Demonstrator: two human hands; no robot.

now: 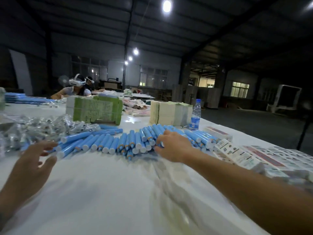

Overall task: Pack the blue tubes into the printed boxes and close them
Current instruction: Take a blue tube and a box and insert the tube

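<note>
Right hand [171, 146] curls onto the blue tubes [108, 141]; left hand [33, 160] hovers released. Best pinch one tube near its cap, lifting clear toward printed boxes [240, 155] rightward.

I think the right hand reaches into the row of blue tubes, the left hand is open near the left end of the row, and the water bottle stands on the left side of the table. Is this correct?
One detail is wrong. In the head view the water bottle stands on the right side of the table, behind the blue tubes. The rest holds: the right hand reaches into the row and the left hand is open near its left end.
</note>
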